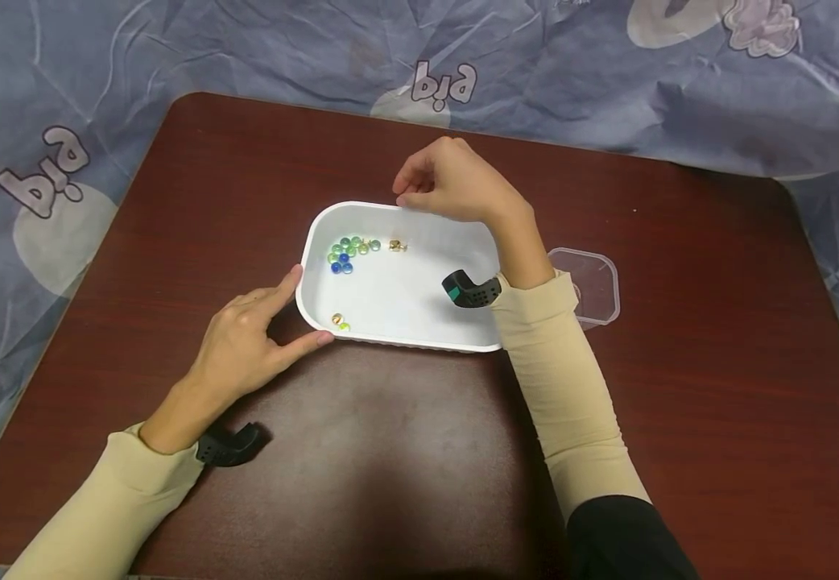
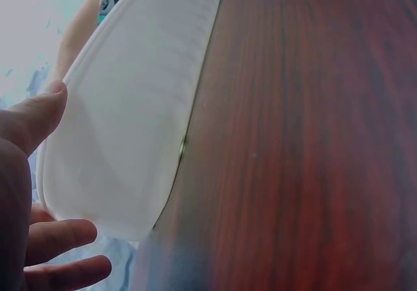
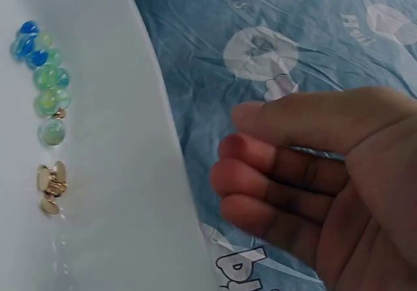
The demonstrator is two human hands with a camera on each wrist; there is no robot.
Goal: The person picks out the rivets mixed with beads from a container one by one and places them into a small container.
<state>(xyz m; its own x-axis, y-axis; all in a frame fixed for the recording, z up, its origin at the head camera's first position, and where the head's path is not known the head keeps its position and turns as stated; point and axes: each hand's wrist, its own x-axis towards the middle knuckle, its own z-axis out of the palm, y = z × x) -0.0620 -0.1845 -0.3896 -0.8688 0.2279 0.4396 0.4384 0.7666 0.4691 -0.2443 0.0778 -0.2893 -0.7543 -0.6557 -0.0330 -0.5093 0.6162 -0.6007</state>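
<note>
A white plastic tray rests on the table. Inside its left half lies a cluster of green and blue glass marbles, with small gold-coloured metal pieces beside them. A clear-and-orange marble and a yellow-green one sit in the near left corner. My left hand touches the tray's left end, thumb at the near rim and fingers spread along the side. Over the far rim hovers my right hand, its fingers loosely bent; nothing shows between thumb and fingertips in the right wrist view.
A clear plastic lid or shallow box lies right of the tray, partly behind the right forearm. The dark red-brown wooden table has rounded corners. Blue-grey printed cloth surrounds its far and side edges.
</note>
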